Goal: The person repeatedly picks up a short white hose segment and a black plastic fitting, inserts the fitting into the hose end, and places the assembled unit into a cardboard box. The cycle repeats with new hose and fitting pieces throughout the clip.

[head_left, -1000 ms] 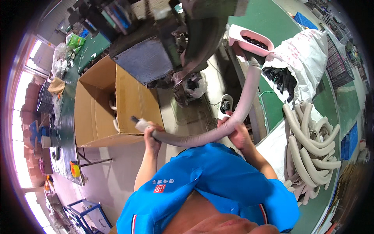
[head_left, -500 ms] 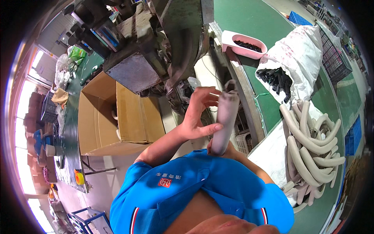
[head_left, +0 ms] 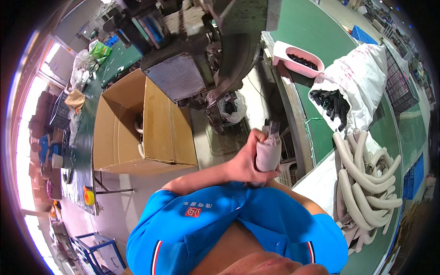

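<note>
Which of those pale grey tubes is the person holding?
The held tube is the one in front of the blue shirt, with the left hand around it; the heaped tubes at the right lie untouched.

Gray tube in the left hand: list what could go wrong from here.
1. The left hand grips the gray tube near its end, so its cover might twist or bunch there.
2. The pink scoop sits by the edge of the green table; a bump could spill its black pieces.
3. The machine stands close ahead; a swung tube might strike it.
</note>
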A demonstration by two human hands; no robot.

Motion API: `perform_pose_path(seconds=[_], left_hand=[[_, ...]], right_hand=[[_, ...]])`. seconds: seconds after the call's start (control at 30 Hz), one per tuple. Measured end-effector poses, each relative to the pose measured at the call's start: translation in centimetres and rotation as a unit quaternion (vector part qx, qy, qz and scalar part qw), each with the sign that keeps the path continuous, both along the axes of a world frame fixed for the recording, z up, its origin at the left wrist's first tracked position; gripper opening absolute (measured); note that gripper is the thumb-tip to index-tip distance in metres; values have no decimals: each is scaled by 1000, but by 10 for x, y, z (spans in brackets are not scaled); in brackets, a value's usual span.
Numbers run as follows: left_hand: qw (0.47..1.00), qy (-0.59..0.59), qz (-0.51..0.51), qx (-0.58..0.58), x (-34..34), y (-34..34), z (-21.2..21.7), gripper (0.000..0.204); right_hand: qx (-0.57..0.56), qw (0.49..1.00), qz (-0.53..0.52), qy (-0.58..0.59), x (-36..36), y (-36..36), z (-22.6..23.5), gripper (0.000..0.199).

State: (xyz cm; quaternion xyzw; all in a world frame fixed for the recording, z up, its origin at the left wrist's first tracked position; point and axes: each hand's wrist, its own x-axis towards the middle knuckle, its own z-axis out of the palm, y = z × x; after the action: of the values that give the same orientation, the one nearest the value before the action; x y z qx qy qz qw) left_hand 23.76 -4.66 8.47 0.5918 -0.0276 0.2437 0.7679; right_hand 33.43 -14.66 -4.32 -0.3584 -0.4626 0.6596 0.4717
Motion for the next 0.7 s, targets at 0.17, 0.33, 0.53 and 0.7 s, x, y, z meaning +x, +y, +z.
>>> perform_pose_path(seconds=[0.17,0.33,0.53,0.7], left_hand=[[993,26,87,-81,-21,7,-18,59],[993,30,100,-57,-28,2,-11,61],[991,12,127,43,-24,8,-15,67],[988,46,138,61,-19,4,-14,78]], right_hand=[[141,982,-66,-107,16,4,9,63],[303,897,-286,-150,49,34,119,55],[395,777,-309,-381,16,36,155,51],[381,742,-332,-441,21,39,155,40]])
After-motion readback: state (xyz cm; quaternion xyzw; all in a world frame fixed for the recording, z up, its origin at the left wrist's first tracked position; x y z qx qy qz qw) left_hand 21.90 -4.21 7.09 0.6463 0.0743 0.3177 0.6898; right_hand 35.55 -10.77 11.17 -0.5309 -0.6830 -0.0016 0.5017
